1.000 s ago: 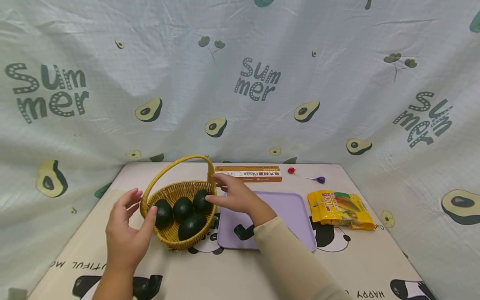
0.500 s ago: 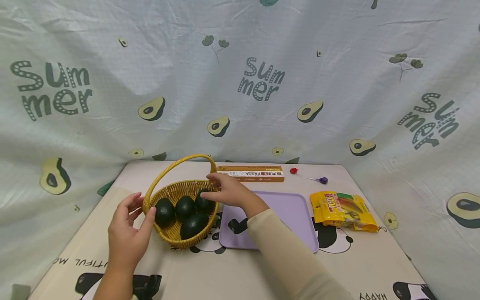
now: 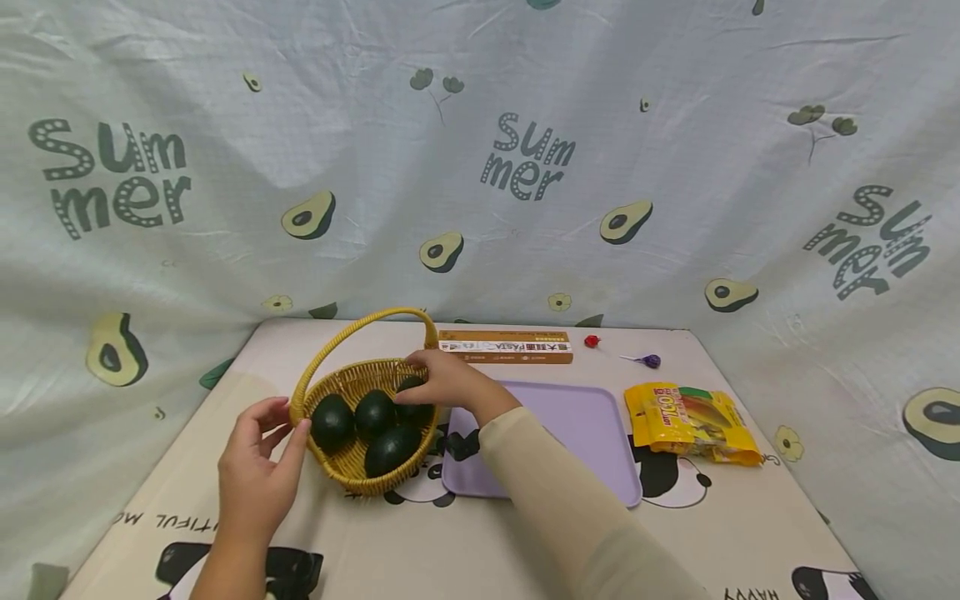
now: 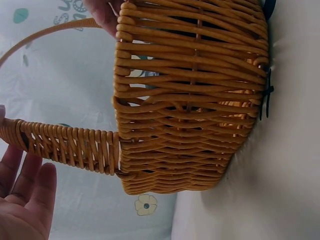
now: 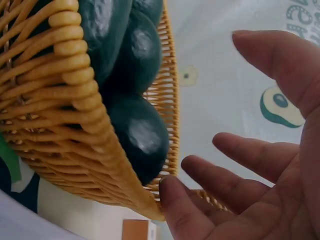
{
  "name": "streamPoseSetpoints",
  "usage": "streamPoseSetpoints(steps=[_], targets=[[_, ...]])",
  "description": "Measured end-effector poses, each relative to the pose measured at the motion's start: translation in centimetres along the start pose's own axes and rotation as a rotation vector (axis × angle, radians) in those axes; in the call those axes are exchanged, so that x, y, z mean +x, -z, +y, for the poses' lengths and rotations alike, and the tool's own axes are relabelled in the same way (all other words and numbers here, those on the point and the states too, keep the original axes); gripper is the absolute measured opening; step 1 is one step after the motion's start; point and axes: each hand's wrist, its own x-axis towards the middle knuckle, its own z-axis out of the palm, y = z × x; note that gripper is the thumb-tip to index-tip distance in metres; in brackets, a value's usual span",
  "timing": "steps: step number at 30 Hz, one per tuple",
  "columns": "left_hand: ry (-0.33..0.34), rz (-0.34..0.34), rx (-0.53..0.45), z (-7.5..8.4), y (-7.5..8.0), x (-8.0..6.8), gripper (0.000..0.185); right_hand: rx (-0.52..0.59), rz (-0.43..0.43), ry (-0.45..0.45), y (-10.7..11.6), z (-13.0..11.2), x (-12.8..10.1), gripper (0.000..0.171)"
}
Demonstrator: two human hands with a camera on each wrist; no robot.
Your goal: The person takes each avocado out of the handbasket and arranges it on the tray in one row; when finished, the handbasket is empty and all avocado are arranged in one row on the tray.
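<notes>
A yellow wicker basket (image 3: pixel 360 485) with a tall arched handle (image 3: pixel 352 332) stands at the left of the table. Several dark green avocados (image 3: pixel 393 450) lie inside it. My left hand (image 3: pixel 258 467) is at the left foot of the handle, thumb on one side and fingers on the other; the left wrist view has the handle (image 4: pixel 75 145) passing between them. Over the basket's right rim reaches my right hand (image 3: pixel 453 385), covering part of the rightmost avocado (image 3: pixel 415 410). In the right wrist view its fingers (image 5: pixel 242 190) are spread beside the rim and the nearest avocado (image 5: pixel 142 137), gripping nothing.
Right of the basket lies a lilac tray (image 3: pixel 577 433), partly under my right sleeve (image 3: pixel 555 500). Behind it is a brown pasta box (image 3: pixel 506 347). A red lollipop (image 3: pixel 592 341), a purple lollipop (image 3: pixel 651 361) and a yellow snack bag (image 3: pixel 693 421) lie to the right.
My right hand has moved left and further over the rightmost avocado. The left hand's thumb and fingers have drawn in on the handle's foot. The whole view has shifted slightly.
</notes>
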Motion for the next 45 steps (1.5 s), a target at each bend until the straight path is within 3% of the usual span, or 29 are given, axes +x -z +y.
streamPoseSetpoints(steps=[5,10,21,38,45], targets=[[0.018,-0.031,0.019,-0.4,-0.1,-0.3,0.043,-0.011,-0.036,-0.032,-0.4,-0.4,0.6,0.078],[0.038,-0.032,0.045,-0.7,-0.2,-0.4,0.043,-0.039,-0.043,-0.080,-0.5,-1.1,1.4,0.070],[0.041,-0.047,0.022,-0.6,-0.4,-0.6,0.043,-0.077,-0.081,-0.177,-0.9,-2.5,2.3,0.066],[0.068,-0.062,0.034,-0.6,-0.1,-0.5,0.041,-0.144,-0.175,-0.192,-1.6,-2.7,4.3,0.056],[0.077,-0.077,0.009,-0.5,-0.1,-0.5,0.039,-0.258,-0.232,-0.139,-2.1,-3.1,4.7,0.049]])
